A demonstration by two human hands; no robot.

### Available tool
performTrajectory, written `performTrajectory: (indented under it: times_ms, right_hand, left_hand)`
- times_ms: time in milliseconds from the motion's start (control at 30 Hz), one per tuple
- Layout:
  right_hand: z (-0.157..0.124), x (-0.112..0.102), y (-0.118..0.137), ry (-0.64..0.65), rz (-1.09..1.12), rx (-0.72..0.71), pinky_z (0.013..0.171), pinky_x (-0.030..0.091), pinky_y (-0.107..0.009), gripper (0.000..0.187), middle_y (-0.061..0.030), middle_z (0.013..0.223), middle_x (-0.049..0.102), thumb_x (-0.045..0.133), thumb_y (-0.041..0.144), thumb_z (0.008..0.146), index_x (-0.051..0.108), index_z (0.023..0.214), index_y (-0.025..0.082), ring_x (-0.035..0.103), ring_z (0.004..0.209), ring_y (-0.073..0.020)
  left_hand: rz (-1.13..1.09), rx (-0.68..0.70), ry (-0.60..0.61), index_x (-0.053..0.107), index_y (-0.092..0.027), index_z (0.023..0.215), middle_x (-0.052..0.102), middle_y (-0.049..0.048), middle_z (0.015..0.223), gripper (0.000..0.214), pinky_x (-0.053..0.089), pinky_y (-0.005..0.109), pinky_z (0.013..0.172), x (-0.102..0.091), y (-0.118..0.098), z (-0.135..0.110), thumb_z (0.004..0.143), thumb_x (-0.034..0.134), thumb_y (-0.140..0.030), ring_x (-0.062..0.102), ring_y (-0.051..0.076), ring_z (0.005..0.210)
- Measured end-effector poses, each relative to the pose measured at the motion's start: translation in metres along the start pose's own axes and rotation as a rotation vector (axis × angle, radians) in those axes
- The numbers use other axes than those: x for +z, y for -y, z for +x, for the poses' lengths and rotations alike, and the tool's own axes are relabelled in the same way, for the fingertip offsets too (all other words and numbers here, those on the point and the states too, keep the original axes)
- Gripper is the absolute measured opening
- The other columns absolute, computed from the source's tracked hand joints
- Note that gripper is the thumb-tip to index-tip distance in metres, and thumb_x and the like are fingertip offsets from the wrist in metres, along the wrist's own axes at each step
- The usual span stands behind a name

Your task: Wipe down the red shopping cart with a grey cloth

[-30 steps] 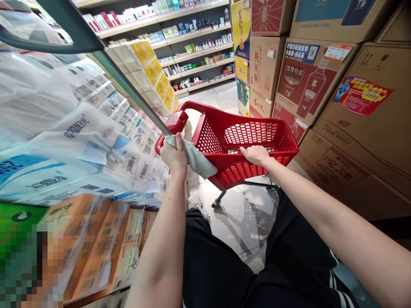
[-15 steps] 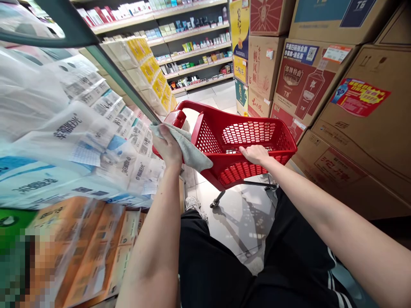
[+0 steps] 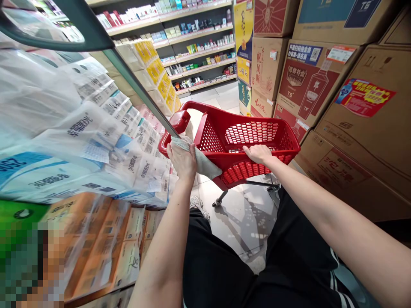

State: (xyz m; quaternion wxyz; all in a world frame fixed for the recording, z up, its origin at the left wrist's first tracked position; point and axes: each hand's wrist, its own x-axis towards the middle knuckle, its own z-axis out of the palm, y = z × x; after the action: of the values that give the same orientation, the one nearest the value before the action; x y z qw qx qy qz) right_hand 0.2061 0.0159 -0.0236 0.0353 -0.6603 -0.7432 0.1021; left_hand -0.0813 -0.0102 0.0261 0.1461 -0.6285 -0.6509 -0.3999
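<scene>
A supermarket aisle with a pale tiled floor (image 3: 237, 218) runs away from me toward far shelves of small packaged goods (image 3: 199, 47). Plastic-wrapped tissue packs (image 3: 96, 145) are stacked close on my left, and printed cardboard cartons (image 3: 321, 77) are piled on my right. The red plastic shopping basket (image 3: 290, 139) stands on castors (image 3: 218, 201) between them, just ahead of me, its long axis slanting from the handle (image 3: 179, 121) at far left across to the corner at right. My left hand (image 3: 181, 162) is closed around a grey cloth (image 3: 208, 164), pressing it against the basket's left end. My right hand (image 3: 257, 154) lies over the near rim (image 3: 237, 157) with its fingers together; whether they curl under, I can't quite tell. Pressing hard could roll the castors and shift the basket, and my left knuckles sit close enough to the wrapped packs to snag them.
</scene>
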Motion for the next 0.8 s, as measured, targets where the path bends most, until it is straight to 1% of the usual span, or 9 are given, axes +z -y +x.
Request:
performTrajectory:
  times_ms: [67,167,333,400,467,533,600,733,800]
  right_hand:
    - [0.0,0.0,0.0,-0.003,0.001,0.001,0.082,0.042,-0.037,0.081,-0.0161,0.096,0.069,0.005,0.059,0.09,0.071,0.092,0.013,0.063,0.095,-0.028]
    - [0.0,-0.001,0.001,-0.006,-0.001,0.004,0.082,0.042,-0.037,0.082,-0.016,0.097,0.069,0.004,0.06,0.09,0.072,0.092,0.014,0.063,0.095,-0.0279]
    - [-0.001,-0.002,0.003,-0.012,-0.006,0.01,0.081,0.042,-0.036,0.084,-0.0158,0.095,0.069,0.003,0.061,0.089,0.072,0.091,0.014,0.063,0.094,-0.0276]
    - [-0.002,-0.003,0.003,-0.009,-0.009,0.013,0.082,0.042,-0.035,0.085,-0.0159,0.095,0.069,0.002,0.061,0.089,0.072,0.091,0.014,0.063,0.094,-0.0271]
    - [-0.002,-0.003,0.003,-0.009,-0.012,0.011,0.082,0.042,-0.035,0.085,-0.0157,0.096,0.069,0.001,0.062,0.089,0.072,0.092,0.014,0.063,0.094,-0.0271]
    - [-0.002,-0.003,0.003,-0.01,-0.012,0.012,0.082,0.042,-0.036,0.085,-0.0155,0.096,0.069,0.001,0.062,0.088,0.072,0.092,0.015,0.062,0.095,-0.0274]
    - [-0.001,-0.003,0.003,-0.003,-0.01,0.02,0.084,0.041,-0.036,0.085,-0.0156,0.097,0.069,0.001,0.062,0.088,0.071,0.093,0.015,0.062,0.096,-0.0274]
    - [0.002,-0.003,0.001,0.016,0.005,0.027,0.085,0.04,-0.035,0.084,-0.0164,0.099,0.068,0.003,0.062,0.089,0.071,0.094,0.014,0.061,0.099,-0.0272]
    - [0.004,-0.003,-0.001,0.012,0.012,0.034,0.085,0.041,-0.036,0.084,-0.0168,0.1,0.068,0.003,0.063,0.088,0.071,0.095,0.013,0.061,0.1,-0.0276]
  left_hand:
    - [0.005,0.0,0.01,0.033,-0.003,0.121,0.047,0.0284,0.123,0.061,0.021,0.055,0.108,0.002,0.003,-0.002,0.087,0.04,-0.053,0.037,0.034,0.127]
    - [-0.042,-0.042,0.024,0.038,-0.008,0.115,0.054,0.0236,0.114,0.056,0.026,0.056,0.105,0.0,0.003,0.004,0.084,0.046,-0.054,0.044,0.034,0.122]
    - [-0.154,-0.139,-0.043,0.035,-0.013,0.118,0.054,0.0193,0.114,0.056,0.039,0.053,0.095,-0.011,-0.01,0.024,0.083,0.048,-0.055,0.052,0.032,0.112]
    - [-0.196,-0.146,-0.08,0.033,-0.014,0.121,0.054,0.0167,0.115,0.055,0.041,0.051,0.095,-0.016,-0.014,0.038,0.086,0.042,-0.056,0.052,0.03,0.112]
    - [-0.228,-0.124,-0.093,0.037,-0.015,0.119,0.053,0.0135,0.118,0.049,0.039,0.049,0.098,-0.021,-0.016,0.055,0.091,0.031,-0.055,0.049,0.028,0.117]
    - [-0.262,-0.089,-0.059,0.043,-0.017,0.112,0.052,0.0106,0.118,0.046,0.038,0.045,0.101,-0.024,-0.017,0.069,0.094,0.019,-0.051,0.046,0.024,0.121]
    - [-0.29,-0.08,-0.032,0.046,-0.018,0.108,0.052,0.0103,0.118,0.046,0.038,0.042,0.101,-0.025,-0.018,0.076,0.095,0.014,-0.049,0.045,0.022,0.122]
    - [-0.23,-0.129,-0.069,0.042,-0.016,0.113,0.05,0.0158,0.12,0.047,0.038,0.045,0.099,-0.018,-0.015,0.06,0.092,0.026,-0.054,0.046,0.027,0.12]
    - [-0.146,-0.123,-0.031,0.042,-0.013,0.112,0.05,0.019,0.119,0.052,0.037,0.048,0.099,-0.013,-0.012,0.044,0.088,0.033,-0.058,0.045,0.03,0.12]
